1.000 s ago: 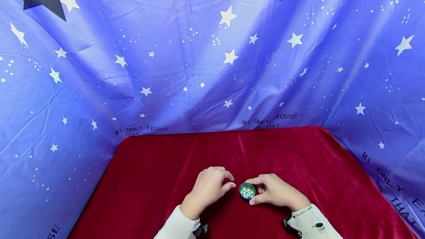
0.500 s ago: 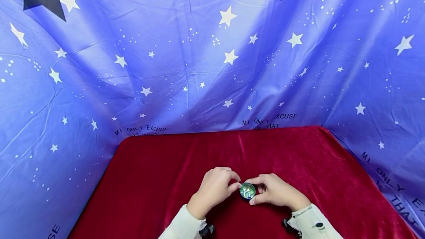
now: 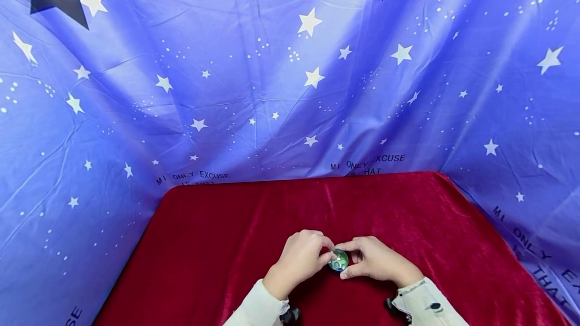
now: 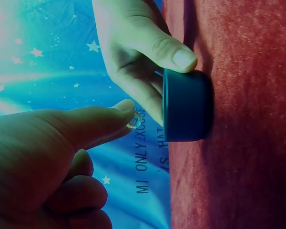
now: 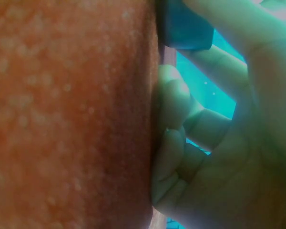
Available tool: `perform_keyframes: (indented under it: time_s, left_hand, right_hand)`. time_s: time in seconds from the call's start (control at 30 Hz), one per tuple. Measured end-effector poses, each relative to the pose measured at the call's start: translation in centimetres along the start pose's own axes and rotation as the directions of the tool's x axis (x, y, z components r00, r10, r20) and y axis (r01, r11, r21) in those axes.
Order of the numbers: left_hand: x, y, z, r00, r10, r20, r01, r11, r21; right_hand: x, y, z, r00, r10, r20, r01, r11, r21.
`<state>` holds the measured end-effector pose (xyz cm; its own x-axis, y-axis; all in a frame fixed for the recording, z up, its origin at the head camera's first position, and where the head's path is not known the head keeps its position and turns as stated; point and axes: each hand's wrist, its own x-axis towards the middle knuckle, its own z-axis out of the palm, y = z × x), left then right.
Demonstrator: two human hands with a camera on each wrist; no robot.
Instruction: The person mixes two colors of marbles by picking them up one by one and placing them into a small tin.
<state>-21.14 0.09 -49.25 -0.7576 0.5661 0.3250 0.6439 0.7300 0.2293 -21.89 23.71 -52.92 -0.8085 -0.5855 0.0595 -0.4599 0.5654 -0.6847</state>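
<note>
My left hand (image 3: 301,257) pinches a small clear glass marble (image 4: 134,120) between thumb and index finger. The marble is just off the open side of a small dark round container (image 4: 189,107), apart from it in the left wrist view. My right hand (image 3: 378,260) grips this container, thumb on the near side and index finger on the far side. Seen from the head, shiny green and clear pieces (image 3: 338,264) lie inside, partly covered by the left fingers. The right wrist view shows the container's side (image 5: 188,26) and the other right fingers curled on the cloth.
A dark red velvet cloth (image 3: 235,230) covers the table and runs to its far edge. Behind and at both sides hangs a blue curtain (image 3: 254,84) printed with stars and lettering. Both forearms have white sleeves (image 3: 260,306) with black straps at the wrists.
My left hand has moved right, from beside the container to its rim, so its fingers now overlap the opening. The right hand and the container have stayed in place.
</note>
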Motion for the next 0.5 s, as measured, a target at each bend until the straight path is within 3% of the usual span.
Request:
perform_keyframes:
  time_s: [0.5]
  left_hand:
    - [-0.19,-0.25,0.37,1.000,0.009,-0.010,-0.009,1.000,0.024]
  right_hand:
    - [-0.03,-0.08,-0.09,1.000,-0.002,0.003,0.002,1.000,0.004]
